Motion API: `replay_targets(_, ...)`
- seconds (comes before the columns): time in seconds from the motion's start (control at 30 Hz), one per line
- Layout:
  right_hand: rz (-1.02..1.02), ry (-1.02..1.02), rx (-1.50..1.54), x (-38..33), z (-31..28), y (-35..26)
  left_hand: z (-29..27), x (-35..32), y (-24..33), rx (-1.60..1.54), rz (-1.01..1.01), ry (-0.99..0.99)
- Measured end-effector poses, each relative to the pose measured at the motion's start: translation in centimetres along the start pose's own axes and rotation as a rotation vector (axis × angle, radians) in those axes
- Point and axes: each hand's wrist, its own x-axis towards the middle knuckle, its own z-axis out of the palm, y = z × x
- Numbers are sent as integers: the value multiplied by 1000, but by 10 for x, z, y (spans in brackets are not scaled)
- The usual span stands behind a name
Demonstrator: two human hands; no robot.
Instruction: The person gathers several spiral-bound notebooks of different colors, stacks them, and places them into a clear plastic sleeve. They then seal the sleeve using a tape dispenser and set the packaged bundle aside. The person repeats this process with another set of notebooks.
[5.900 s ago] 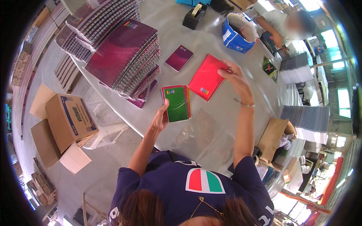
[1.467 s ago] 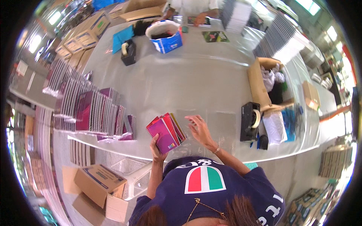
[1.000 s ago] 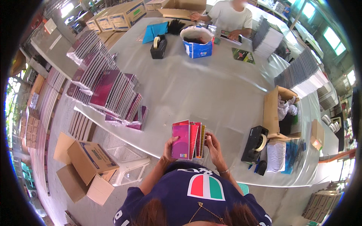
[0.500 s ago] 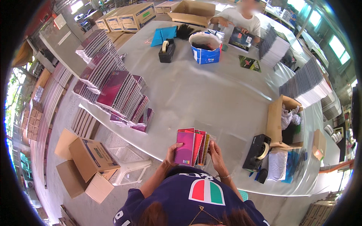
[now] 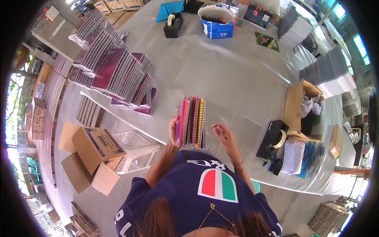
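Note:
My left hand (image 5: 173,132) grips a small stack of spiral-bound notebooks (image 5: 192,122) at its left side, near the table's front edge. The stack stands with its coil bindings facing up, its covers purple, pink, red and yellow. To the right of the stack, my right hand (image 5: 224,137) is apart from it, with fingers loosely bent and nothing visible in them. Thin clear plastic (image 5: 223,118) lies on the table just beyond my right hand.
Tall piles of purple spiral notebooks (image 5: 114,75) stand at the left. To the right are a black tape dispenser (image 5: 272,140), an open carton (image 5: 293,108) and stacked notebooks (image 5: 327,73). A blue-and-white container (image 5: 217,29) and another dispenser (image 5: 173,25) stand far back, near a co-worker's hands (image 5: 256,6).
The notebooks have turned from cover-up to coils-up in my left hand. My right hand has come away from them. The view has tipped down, so the table appears higher.

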Motion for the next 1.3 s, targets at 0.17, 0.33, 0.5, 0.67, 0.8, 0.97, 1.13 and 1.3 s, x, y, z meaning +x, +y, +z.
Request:
replay_targets(0.17,-49,-22,-129,-3,-1,-6,26,-2,5,-24,-41,-100)
replay_targets(0.33,48,-73,356,-3,0,-11,29,-3,0,3,-54,-75)
replay_targets(0.5,-479,272,-290,-4,-3,-61,32,-1,-1,80,-108,-33)
replay_targets(0.67,-813,-35,-967,0,-28,-93,67,4,3,432,-320,208)
replay_targets(0.8,-865,-8,-705,14,-43,-82,111,4,-4,975,-323,238)
replay_targets(0.97,-212,157,154,8,-38,-53,96,13,13,1501,-403,166)
replay_targets(1.13,38,221,769,-2,-33,-13,114,17,-13,2185,416,-57)
replay_targets(1.3,34,257,646,-12,-24,40,116,25,-42,1749,137,-218)
